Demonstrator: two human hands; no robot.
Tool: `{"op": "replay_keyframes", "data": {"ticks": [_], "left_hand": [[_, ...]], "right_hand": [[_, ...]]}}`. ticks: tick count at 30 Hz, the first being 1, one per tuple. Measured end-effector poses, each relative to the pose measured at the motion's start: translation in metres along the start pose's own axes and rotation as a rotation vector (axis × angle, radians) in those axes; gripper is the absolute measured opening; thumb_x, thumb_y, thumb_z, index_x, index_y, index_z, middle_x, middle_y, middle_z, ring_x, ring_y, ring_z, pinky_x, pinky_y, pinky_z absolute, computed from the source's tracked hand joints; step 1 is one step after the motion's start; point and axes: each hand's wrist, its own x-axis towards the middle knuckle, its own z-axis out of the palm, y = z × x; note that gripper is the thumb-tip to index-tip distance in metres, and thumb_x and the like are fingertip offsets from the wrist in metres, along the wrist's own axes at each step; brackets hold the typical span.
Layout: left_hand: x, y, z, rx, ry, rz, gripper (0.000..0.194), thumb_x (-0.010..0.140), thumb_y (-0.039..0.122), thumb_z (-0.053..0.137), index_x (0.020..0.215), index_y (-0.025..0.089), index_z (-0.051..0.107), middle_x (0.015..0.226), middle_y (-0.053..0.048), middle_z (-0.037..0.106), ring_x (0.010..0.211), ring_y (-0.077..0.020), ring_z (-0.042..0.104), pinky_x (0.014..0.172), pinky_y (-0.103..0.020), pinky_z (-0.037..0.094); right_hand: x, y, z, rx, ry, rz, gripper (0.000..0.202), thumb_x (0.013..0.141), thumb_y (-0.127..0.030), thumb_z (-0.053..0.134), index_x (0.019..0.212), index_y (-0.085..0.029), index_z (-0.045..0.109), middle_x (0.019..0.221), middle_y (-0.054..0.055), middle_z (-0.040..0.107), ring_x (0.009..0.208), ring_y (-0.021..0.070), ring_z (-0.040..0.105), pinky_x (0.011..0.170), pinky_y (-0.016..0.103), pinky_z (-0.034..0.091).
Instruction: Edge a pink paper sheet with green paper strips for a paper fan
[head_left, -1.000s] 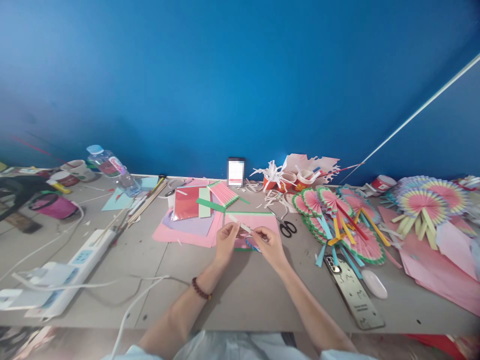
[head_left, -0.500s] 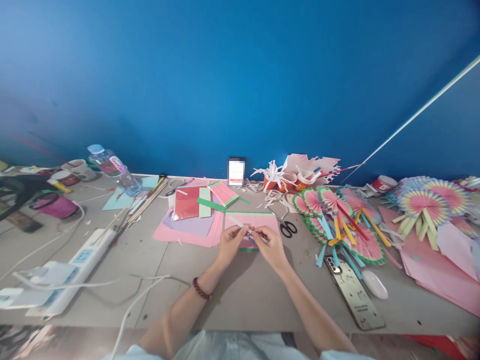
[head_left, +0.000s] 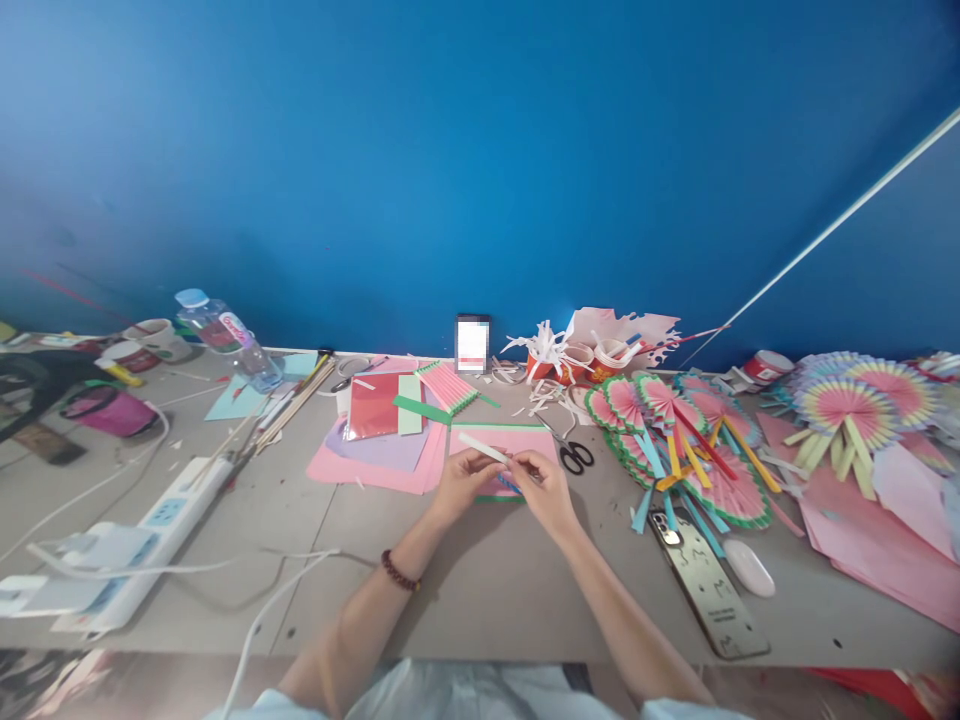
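Note:
A narrow white strip (head_left: 480, 445) is pinched between my two hands and points up to the left. My left hand (head_left: 461, 485) has its fingers closed at the strip's middle. My right hand (head_left: 541, 488) grips the strip's lower end between thumb and fingers. Beneath the hands lies a pink paper sheet (head_left: 529, 440) with green bands along its far and near edges. Something blue (head_left: 510, 484) shows between the hands, partly covered by the right fingers. Black-handled scissors (head_left: 577, 458) rest just right of the sheet.
A pleated pink-and-green paper (head_left: 448, 386) lies on coloured sheets (head_left: 322, 465) at the left. Folded paper fans (head_left: 675, 430), a phone (head_left: 709, 585) and a white mouse (head_left: 750, 568) are at the right. A power strip (head_left: 161, 540) and a bottle (head_left: 232, 335) stand left.
My hands have shifted slightly, and more of the white strip now shows above the fingers. Other things on the table have stayed in place.

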Motion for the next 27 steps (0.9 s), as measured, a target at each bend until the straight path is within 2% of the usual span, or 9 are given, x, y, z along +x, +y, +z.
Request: {"op": "replay_keyframes", "data": {"ticks": [2,8,15,19,23,27], "left_hand": [[0.001,0.003,-0.003,0.081,-0.044,0.017,0.033,0.067,0.036,0.074,0.091,0.013,0.071,0.09,-0.01,0.073,0.087,-0.0249,0.067,0.081,-0.037,0.052],[0.002,0.01,-0.008,0.295,-0.054,0.125,0.023,0.071,0.036,0.07,0.081,0.015,0.074,0.084,-0.008,0.073,0.079,-0.0228,0.068,0.074,-0.032,0.053],[0.004,0.008,-0.012,0.432,-0.028,0.263,0.019,0.077,0.029,0.062,0.084,0.016,0.073,0.083,-0.006,0.073,0.072,-0.0174,0.066,0.065,-0.026,0.051],[0.003,0.008,-0.012,0.475,-0.029,0.3,0.017,0.08,0.026,0.058,0.082,0.015,0.072,0.08,-0.005,0.073,0.073,-0.0171,0.065,0.066,-0.025,0.051],[0.0,0.007,-0.011,0.592,-0.025,0.402,0.015,0.081,0.024,0.058,0.078,0.015,0.07,0.075,-0.005,0.07,0.07,-0.0161,0.063,0.066,-0.027,0.05],[0.002,0.002,-0.014,0.637,-0.058,0.512,0.015,0.081,0.024,0.059,0.092,0.018,0.068,0.088,-0.006,0.07,0.082,-0.0173,0.063,0.073,-0.03,0.051]], "right_hand": [[0.0,0.001,-0.001,0.047,-0.018,0.032,0.023,0.08,-0.037,0.055,0.074,-0.017,0.062,0.07,0.002,0.061,0.063,0.0139,0.054,0.059,0.026,0.045],[0.001,0.004,-0.004,0.134,-0.082,0.08,0.022,0.079,-0.038,0.058,0.073,-0.017,0.062,0.068,0.001,0.058,0.062,0.0129,0.051,0.058,0.024,0.04],[0.003,0.005,-0.004,0.207,-0.112,0.176,0.022,0.074,-0.038,0.06,0.078,-0.017,0.065,0.072,0.002,0.061,0.062,0.013,0.051,0.058,0.024,0.038],[0.003,0.005,-0.003,0.21,-0.119,0.202,0.025,0.073,-0.039,0.06,0.081,-0.016,0.066,0.076,0.003,0.063,0.063,0.0132,0.051,0.057,0.024,0.038],[0.003,0.006,-0.003,0.218,-0.114,0.207,0.024,0.073,-0.038,0.06,0.083,-0.017,0.067,0.07,0.001,0.06,0.058,0.0114,0.047,0.052,0.023,0.036],[0.003,0.005,-0.004,0.244,-0.118,0.238,0.025,0.071,-0.036,0.06,0.086,-0.017,0.068,0.065,0.0,0.056,0.054,0.0107,0.044,0.049,0.022,0.034]]}}
